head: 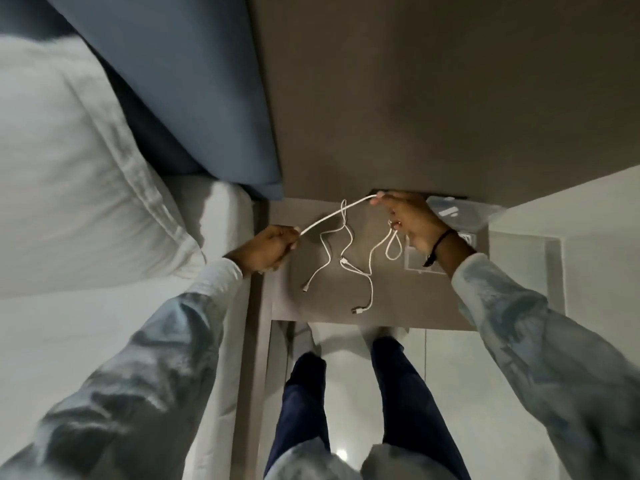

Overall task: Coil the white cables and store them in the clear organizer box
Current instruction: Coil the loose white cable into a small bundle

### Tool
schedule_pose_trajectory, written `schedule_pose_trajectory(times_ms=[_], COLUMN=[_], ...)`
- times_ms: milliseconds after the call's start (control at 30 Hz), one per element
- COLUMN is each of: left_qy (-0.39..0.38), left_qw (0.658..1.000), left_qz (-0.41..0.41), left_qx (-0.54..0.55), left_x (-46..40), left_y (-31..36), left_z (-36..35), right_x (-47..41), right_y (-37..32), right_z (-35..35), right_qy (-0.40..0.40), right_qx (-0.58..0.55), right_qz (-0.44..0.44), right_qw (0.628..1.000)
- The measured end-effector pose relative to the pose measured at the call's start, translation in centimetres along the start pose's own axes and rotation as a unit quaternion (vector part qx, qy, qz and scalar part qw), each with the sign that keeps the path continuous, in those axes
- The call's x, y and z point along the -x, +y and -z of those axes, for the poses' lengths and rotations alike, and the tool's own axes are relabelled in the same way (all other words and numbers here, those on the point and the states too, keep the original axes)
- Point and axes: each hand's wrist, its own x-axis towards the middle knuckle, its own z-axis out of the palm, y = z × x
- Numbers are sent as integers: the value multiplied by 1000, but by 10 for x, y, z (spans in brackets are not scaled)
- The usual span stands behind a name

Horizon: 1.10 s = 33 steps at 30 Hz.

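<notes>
The left hand [268, 249] is curled into a closed fist around one end of a thin white charging cable [332, 213], which leaves the knuckles and runs taut up and to the right. There the fingertips [378, 199] of the right hand [412, 223] pinch it, while the lower fingers of that hand trap a small finished loop of white cord [394, 247] that dangles below the palm.

Under the stretched span, at least 1 more loose white cable [360, 271] lies in slack curves on the grey-brown bedside tabletop [311, 306], its plugs near the table's near edge. Part of it seems to rise and cross the held cable near the middle; I cannot tell whether it is hooked over it or merely behind it.

That crossing is the main risk: drawing the held cable in to wind it could drag the loose one along and knot the 2 together, or sweep a plug off the near edge onto the floor. A slackened lower grip would also let the finished loop spring open.

The clear plastic organizer box [420, 263] sits on the table's right side, partly hidden by the right wrist, with a clear lid [460, 211] just beyond it, at the far right.
</notes>
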Motion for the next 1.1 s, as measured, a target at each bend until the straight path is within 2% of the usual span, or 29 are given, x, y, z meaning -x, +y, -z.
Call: schedule_pose_trajectory(times_ms=[100,200,300,433,500,533,600,667,733,767,833,867,900,967,1033,1100], left_qy=[-41,-25,-117,-213,-203,-174,-53,115,260,309,324,293,253,178,85,7], left_qw=[999,994,981,923,877,852,819,818,805,785,732,727,740,789,862,904], left_qz=[-30,-105,-126,-189,-270,-307,-377,-461,-519,-537,-562,-557,-541,-498,-449,-415], left_qx=[14,-3,95,260,341,387,428,324,123,4,-207,-273,-309,-311,-221,-100], left_x=[44,86,117,147,154,154,149,142,134,131,126,126,127,133,143,155], left_y=[44,80,115,181,224,245,278,290,281,272,253,244,237,225,215,213], left_z=[5,11,15,11,4,1,0,0,5,11,22,25,24,14,-5,-20], right_x=[25,50,68,83,95,104,121,139,156,163,176,180,184,190,194,194], right_y=[-45,-92,-123,-143,-145,-145,-145,-143,-145,-147,-158,-166,-174,-193,-207,-213], right_z=[15,34,46,42,32,26,14,8,9,12,23,30,39,55,66,71], right_qy=[35,67,86,135,119,100,53,1,-46,-66,-80,-74,-62,-26,16,43], right_qx=[-34,-44,-25,8,26,35,77,118,140,144,143,145,150,173,196,180], right_qz=[37,87,130,186,214,231,282,334,351,349,355,362,372,399,426,441], right_qw=[998,993,987,973,969,967,955,935,925,923,920,918,914,900,883,878])
